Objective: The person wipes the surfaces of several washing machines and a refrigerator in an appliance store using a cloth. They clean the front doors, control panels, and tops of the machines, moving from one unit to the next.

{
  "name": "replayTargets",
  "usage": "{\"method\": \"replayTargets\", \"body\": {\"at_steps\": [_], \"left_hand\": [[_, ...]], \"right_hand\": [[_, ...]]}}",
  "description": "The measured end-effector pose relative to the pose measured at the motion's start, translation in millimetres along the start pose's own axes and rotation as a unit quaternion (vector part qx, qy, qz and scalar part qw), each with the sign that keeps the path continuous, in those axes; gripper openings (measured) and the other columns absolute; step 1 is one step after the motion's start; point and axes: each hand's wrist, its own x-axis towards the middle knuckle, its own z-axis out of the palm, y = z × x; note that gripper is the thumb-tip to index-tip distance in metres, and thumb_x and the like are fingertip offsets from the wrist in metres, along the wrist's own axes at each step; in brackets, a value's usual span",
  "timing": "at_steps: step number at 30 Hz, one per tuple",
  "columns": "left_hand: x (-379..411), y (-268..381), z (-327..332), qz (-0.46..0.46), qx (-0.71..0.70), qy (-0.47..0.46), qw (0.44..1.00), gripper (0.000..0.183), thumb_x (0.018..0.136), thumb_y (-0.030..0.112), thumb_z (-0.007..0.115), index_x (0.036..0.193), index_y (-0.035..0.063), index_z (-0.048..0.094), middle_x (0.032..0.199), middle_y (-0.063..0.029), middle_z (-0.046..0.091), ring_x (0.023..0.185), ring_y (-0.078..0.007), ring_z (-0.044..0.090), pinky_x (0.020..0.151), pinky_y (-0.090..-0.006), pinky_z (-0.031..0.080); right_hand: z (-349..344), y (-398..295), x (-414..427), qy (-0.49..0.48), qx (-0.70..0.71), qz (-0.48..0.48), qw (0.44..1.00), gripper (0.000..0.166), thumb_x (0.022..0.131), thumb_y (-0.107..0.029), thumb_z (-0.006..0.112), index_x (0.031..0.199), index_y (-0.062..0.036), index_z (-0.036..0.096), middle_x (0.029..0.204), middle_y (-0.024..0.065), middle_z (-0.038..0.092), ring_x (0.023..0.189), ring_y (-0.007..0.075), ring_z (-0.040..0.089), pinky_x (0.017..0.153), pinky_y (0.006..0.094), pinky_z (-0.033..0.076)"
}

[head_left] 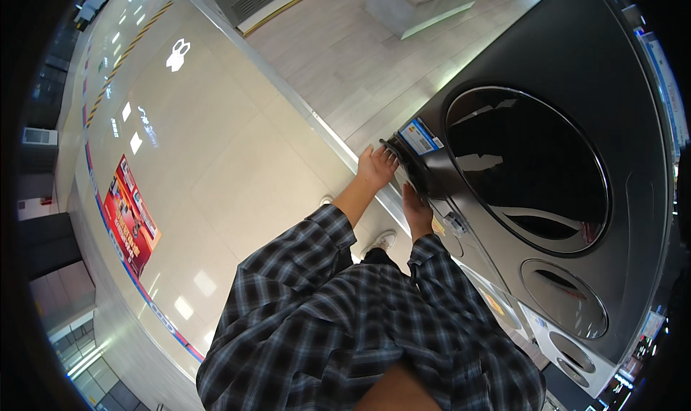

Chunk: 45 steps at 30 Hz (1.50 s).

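A dark front-loading washing machine point(545, 168) with a large round glass door fills the right side. My left hand point(376, 167) is palm up, its fingers curled at the edge of a dark, thin-rimmed item point(390, 147) by the machine's lower corner; what the item is cannot be told. My right hand point(417, 212) is beside the machine's side, its fingers pointing up towards that same dark part, partly in shadow. Whether it touches the machine is unclear. A blue and white label point(420, 137) is stuck near the machine's corner.
More machines with round doors, one of them white point(572, 351), stand at the lower right. A metal floor strip point(324, 122) divides pale tiles from grey planks. A red poster point(131, 216) lies on the tiled floor. A grey plinth point(415, 6) stands at the top.
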Motion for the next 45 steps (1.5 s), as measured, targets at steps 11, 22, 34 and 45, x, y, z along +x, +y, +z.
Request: {"method": "replayTargets", "body": {"at_steps": [11, 22, 34, 45], "left_hand": [[-23, 15, 58, -0.102, 0.019, -0.028, 0.994, 0.02, 0.086, 0.018, 0.054, 0.103, 0.0071, 0.054, 0.102, -0.0117, 0.056, 0.102, -0.0333, 0.054, 0.097, -0.0541, 0.043], [-79, 36, 146, -0.192, 0.121, -0.139, 0.964, 0.027, 0.083, 0.008, 0.066, 0.106, -0.0016, 0.053, 0.108, -0.0132, 0.053, 0.105, -0.027, 0.054, 0.103, -0.0416, 0.045], [-169, 157, 174, -0.109, 0.186, -0.232, 0.949, 0.036, 0.097, 0.027, 0.04, 0.117, 0.0015, 0.057, 0.116, -0.0103, 0.063, 0.104, -0.0254, 0.061, 0.097, -0.0427, 0.046], [-191, 351, 105, 0.039, 0.123, -0.254, 0.959, 0.039, 0.096, 0.016, 0.047, 0.13, -0.003, 0.047, 0.126, -0.0133, 0.058, 0.115, -0.0272, 0.057, 0.102, -0.0419, 0.043]], "right_hand": [[44, 25, 0, -0.002, -0.128, -0.101, 0.987, 0.024, 0.086, -0.008, 0.05, 0.104, 0.005, 0.06, 0.108, 0.018, 0.065, 0.106, 0.0293, 0.06, 0.098, 0.0447, 0.047], [155, 138, -110, -0.227, -0.183, -0.079, 0.953, 0.018, 0.09, -0.01, 0.056, 0.101, 0.0023, 0.064, 0.102, 0.0106, 0.07, 0.092, 0.0198, 0.067, 0.082, 0.0328, 0.054], [238, 304, -182, -0.384, -0.37, -0.205, 0.821, 0.033, 0.088, -0.012, 0.052, 0.118, 0.0008, 0.056, 0.113, 0.0106, 0.063, 0.108, 0.0238, 0.057, 0.098, 0.0398, 0.042], [252, 461, -7, -0.406, -0.463, 0.018, 0.788, 0.024, 0.082, -0.013, 0.051, 0.103, -0.0039, 0.061, 0.108, 0.0065, 0.064, 0.106, 0.0242, 0.057, 0.097, 0.0388, 0.042]]}}
